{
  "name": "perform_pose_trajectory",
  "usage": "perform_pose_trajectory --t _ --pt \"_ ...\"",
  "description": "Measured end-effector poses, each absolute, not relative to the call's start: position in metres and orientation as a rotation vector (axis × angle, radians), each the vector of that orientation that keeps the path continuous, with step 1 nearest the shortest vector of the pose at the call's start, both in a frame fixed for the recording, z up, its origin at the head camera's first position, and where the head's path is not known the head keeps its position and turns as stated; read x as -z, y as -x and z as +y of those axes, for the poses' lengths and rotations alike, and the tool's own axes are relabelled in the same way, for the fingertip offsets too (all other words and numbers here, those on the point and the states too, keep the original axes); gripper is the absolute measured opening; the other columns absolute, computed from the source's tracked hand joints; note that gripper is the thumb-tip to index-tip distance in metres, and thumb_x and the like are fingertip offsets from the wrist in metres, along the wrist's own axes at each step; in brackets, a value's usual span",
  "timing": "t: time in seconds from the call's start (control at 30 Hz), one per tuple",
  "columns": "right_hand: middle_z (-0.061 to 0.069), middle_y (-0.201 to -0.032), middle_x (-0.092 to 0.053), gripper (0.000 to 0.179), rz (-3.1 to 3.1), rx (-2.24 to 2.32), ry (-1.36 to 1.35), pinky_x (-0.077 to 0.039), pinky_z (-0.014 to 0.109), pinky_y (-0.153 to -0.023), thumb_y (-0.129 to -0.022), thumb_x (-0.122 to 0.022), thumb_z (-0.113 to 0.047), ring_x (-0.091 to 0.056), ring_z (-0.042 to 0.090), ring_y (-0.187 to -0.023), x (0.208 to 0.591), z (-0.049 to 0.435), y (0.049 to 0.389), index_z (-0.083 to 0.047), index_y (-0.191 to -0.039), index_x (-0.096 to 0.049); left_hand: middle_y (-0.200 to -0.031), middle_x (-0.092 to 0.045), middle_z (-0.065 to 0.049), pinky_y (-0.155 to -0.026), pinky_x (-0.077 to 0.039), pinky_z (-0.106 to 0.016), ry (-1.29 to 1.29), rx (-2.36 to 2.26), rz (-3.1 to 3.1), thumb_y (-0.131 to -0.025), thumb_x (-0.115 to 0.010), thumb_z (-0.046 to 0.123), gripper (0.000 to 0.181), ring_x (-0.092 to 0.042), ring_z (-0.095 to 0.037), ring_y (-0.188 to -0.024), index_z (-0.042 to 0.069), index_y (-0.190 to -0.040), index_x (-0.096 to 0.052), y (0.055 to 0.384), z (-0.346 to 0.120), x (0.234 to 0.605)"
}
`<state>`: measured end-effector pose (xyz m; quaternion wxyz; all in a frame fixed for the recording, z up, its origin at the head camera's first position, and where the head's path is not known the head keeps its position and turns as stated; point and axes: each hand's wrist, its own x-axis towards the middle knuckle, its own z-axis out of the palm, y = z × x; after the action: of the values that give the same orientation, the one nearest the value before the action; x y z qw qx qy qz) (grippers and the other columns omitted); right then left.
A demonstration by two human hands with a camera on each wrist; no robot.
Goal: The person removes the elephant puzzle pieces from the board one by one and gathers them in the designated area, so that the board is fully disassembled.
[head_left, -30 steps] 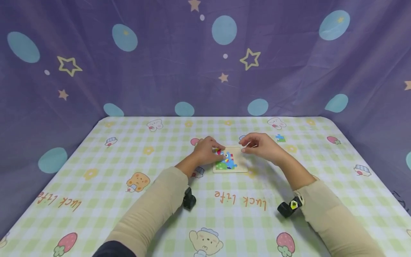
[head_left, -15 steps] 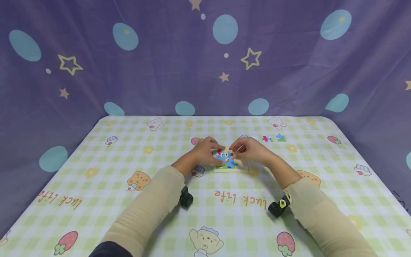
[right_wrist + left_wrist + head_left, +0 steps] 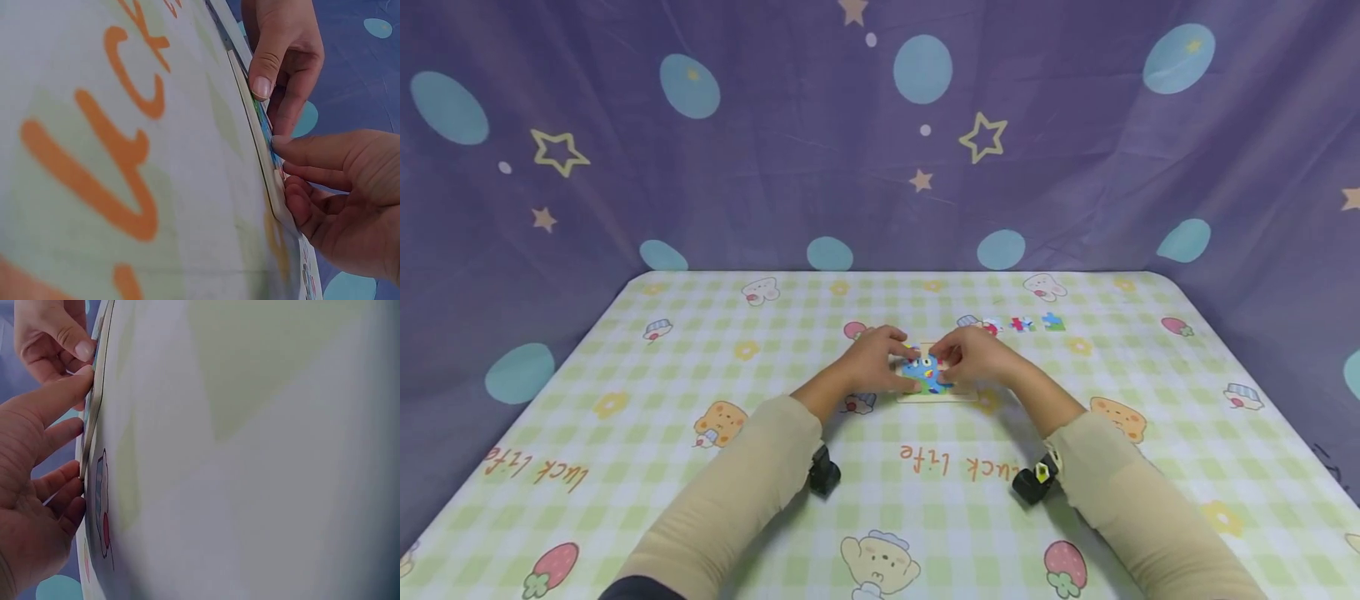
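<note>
A small wooden puzzle board [image 3: 966, 395] lies on the table in the head view, bearing a blue cartoon picture [image 3: 925, 368] with eyes and a green base. My left hand [image 3: 871, 362] holds the board from its left side, the thumb over the picture and the other fingers toward the far edge. From the right, my right hand [image 3: 977, 357] pinches a puzzle piece at the picture's right part; the fingers hide most of it. In the right wrist view, the right thumb [image 3: 290, 147] meets the coloured surface beside the index finger. Both hands almost meet over the board.
Three loose puzzle pieces lie in a row behind the right hand: a red and white one [image 3: 992, 326], a red and blue one [image 3: 1022, 324] and a blue and green one [image 3: 1053, 322]. A checked tablecloth [image 3: 760, 517] covers the table, and a purple curtain [image 3: 790, 150] hangs behind.
My right hand has moved left and slightly toward me, from the board's right edge onto the picture, revealing the loose pieces behind it. The left hand has shifted only slightly.
</note>
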<state>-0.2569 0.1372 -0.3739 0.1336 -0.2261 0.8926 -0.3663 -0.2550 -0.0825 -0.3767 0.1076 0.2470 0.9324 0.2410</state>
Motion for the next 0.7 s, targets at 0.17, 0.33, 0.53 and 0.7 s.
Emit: perform_pose_trajectory --t 0.17,0.33,0.53,0.7 --pt "0.010 -0.101 -0.068 0.040 2.584 1.029 0.679 -0.052 0.032 -0.078 -0.078 -0.080 -0.004 -0.061 0.018 -0.084 0.3737 0.1357 0.2579 0.004 -0.115 -0.068 -0.145 -0.045 -0.008 -0.111 -0.030 -0.047 -0.743 -0.706 2.752 -0.079 -0.082 0.039 0.052 -0.037 -0.033 -0.135 0.020 -0.125 -0.069 0.2528 -0.0827 0.3766" --pt "0.010 -0.098 -0.066 0.039 2.581 1.028 0.716 -0.051 0.033 -0.078 -0.078 -0.078 -0.001 -0.059 0.019 -0.084 0.3737 0.1355 0.2588 0.005 -0.114 -0.067 -0.145 -0.044 -0.009 -0.111 -0.030 -0.046 -0.745 -0.708 2.746 -0.079 -0.082 0.038 0.052 -0.037 -0.033 -0.135 0.019 -0.125 -0.069 0.2530 -0.0819 0.3748" --pt "0.010 -0.093 -0.061 0.038 2.576 1.063 0.723 -0.049 0.032 -0.075 -0.077 -0.079 0.001 -0.056 0.019 -0.081 0.3768 0.1354 0.2591 0.002 -0.111 -0.064 -0.145 -0.044 -0.007 -0.110 -0.031 -0.045 -0.721 -0.703 2.747 -0.078 -0.082 0.039 0.053 -0.037 -0.032 -0.134 0.019 -0.126 -0.068 0.2540 -0.0812 0.3753" --pt "0.010 -0.092 -0.062 0.041 2.560 1.110 0.694 -0.048 0.032 -0.073 -0.075 -0.080 0.002 -0.056 0.019 -0.079 0.3786 0.1350 0.2571 -0.002 -0.110 -0.058 -0.145 -0.044 -0.008 -0.109 -0.032 -0.045 -0.722 -0.689 2.743 -0.079 -0.082 0.039 0.053 -0.038 -0.032 -0.134 0.019 -0.126 -0.068 0.2530 -0.0809 0.3747"
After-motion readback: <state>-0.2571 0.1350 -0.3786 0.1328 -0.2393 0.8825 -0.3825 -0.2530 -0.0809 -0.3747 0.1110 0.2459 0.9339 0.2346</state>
